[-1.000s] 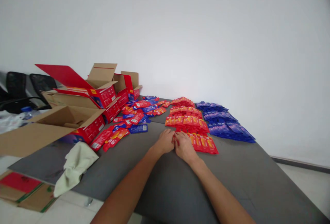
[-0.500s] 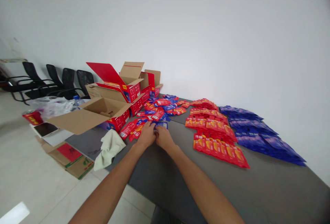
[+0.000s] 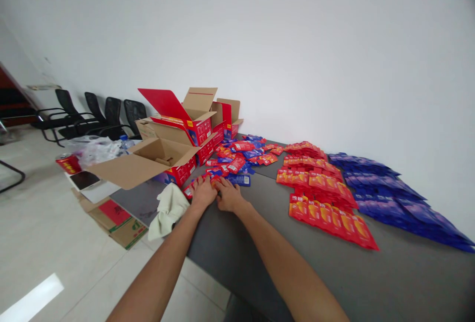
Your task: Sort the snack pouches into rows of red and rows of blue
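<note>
My left hand (image 3: 204,192) rests at the near edge of a loose pile of packets, its fingers curled over a red packet (image 3: 188,192). Right beside it, my right hand (image 3: 227,194) has its fingers bent onto the red and orange packet between the two hands (image 3: 214,181). My fingers partly cover these packets. A blue packet (image 3: 239,179) lies just beyond my right hand. Behind it spreads the mixed pile of red packets (image 3: 243,146) and blue packets (image 3: 254,153).
Overlapping rows of red packets (image 3: 326,215) and blue packets (image 3: 404,213) lie to the right on the grey table (image 3: 270,243). Open cartons (image 3: 178,171) stand at the left. Nearby are a pale cloth (image 3: 168,210), a phone (image 3: 84,180), a red can (image 3: 69,163) and plastic bags (image 3: 98,153).
My hands have shifted from being close together to slightly apart, now lower over the red packets. The view has turned a little left, so everything appears further right.
</note>
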### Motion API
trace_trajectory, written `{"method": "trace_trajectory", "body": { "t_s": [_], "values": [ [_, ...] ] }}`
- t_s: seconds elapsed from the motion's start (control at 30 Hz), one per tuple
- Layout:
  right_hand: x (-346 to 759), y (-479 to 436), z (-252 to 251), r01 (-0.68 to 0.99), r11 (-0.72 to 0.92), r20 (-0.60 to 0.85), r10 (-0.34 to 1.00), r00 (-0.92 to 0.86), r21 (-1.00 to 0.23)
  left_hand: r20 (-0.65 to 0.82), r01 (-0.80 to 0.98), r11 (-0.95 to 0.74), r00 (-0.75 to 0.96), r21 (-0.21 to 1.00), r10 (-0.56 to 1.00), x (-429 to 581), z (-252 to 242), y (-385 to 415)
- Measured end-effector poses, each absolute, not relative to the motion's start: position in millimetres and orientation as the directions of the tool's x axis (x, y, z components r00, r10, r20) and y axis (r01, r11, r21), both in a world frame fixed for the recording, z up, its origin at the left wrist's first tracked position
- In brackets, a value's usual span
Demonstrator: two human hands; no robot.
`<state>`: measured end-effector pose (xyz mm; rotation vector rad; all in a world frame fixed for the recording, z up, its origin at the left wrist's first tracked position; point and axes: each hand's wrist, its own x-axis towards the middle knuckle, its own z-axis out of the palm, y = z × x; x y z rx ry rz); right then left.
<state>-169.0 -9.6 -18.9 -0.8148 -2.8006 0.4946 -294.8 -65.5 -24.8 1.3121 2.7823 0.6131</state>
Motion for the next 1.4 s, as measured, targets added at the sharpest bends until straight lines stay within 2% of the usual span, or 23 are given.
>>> {"method": "trace_trajectory", "body": {
  "t_s": [0.13,0.3,0.43,0.57,0.67,0.8,0.97,1.23,1.4],
  "values": [
    [-152,-16,-20,0.485,0.803,0.096,0.545,-0.833,-0.346,0.21,0.802,0.492,-0.574,0.338,0.792,-270,-27,-72],
    [-127,-22,-17,0.504,0.801,0.102,0.559,-0.823,-0.322,0.189,0.833,0.398,-0.493,0.384,0.85,-245,-25,-75],
    [-108,-25,-11,0.554,0.777,0.137,0.609,-0.781,-0.299,0.147,0.851,0.349,-0.433,0.392,0.889,-231,-21,-74],
    [-96,-24,-5,0.637,0.715,0.2,0.696,-0.69,-0.289,0.194,0.874,0.28,-0.378,0.396,0.905,-230,-15,-67],
    [-93,-22,-4,0.66,0.687,0.242,0.726,-0.643,-0.305,0.217,0.88,0.336,-0.419,0.334,0.882,-239,-14,-64],
    [-101,-20,-8,0.586,0.746,0.306,0.665,-0.681,-0.317,0.18,0.871,0.432,-0.475,0.235,0.861,-249,-20,-68],
    [-112,-18,-13,0.527,0.79,0.287,0.608,-0.74,-0.314,0.204,0.928,0.332,-0.362,0.168,0.91,-237,-29,-79],
    [-86,-14,-14,0.58,0.758,0.203,0.644,-0.738,-0.299,0.232,0.966,0.229,-0.253,0.123,0.939,-202,-23,-80],
    [-56,-16,-11,0.614,0.746,0.219,0.664,-0.715,-0.258,0.263,0.982,0.173,-0.188,0.08,0.946,-172,-21,-81]
  ]
}}
